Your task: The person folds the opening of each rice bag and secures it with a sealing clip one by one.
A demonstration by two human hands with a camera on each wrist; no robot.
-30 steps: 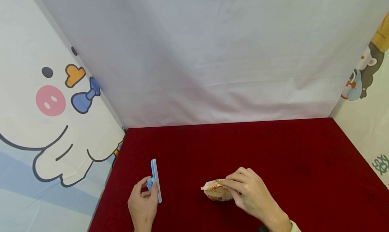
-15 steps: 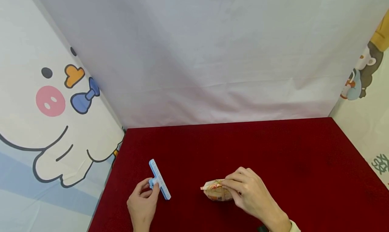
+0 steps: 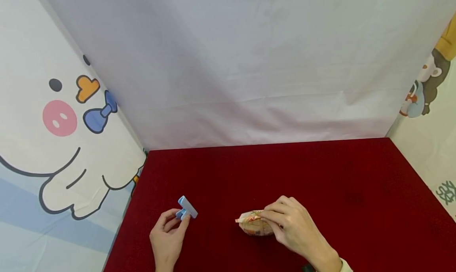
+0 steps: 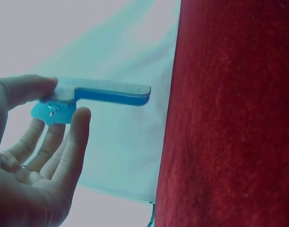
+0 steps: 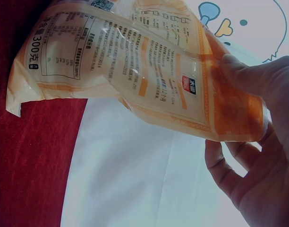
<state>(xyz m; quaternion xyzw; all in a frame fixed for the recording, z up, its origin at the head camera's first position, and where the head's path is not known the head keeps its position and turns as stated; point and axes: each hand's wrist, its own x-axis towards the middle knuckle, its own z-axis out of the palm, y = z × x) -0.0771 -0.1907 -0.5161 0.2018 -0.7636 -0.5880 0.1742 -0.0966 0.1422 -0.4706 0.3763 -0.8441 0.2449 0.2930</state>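
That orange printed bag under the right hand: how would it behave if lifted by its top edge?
The orange printed bag would probably sag and fold: its film looks thin, glossy and creased where the right hand pinches it. The shiny surface suggests a loose grip might slip. Its rounded, filled shape on the red table hints at contents that could shift, so it is unlikely to roll far.

1. Two bare hands show in the head view, the left hand (image 3: pixel 167 236) and the right hand (image 3: pixel 295 226); neither wears a glove, ring or watch.
2. The left forearm is bare down to the frame's lower edge.
3. At the right wrist a narrow strip of pale, cream-coloured cuff (image 3: pixel 344 265) shows.
4. The fingernails are short and unpainted, as far as the wrist views show.
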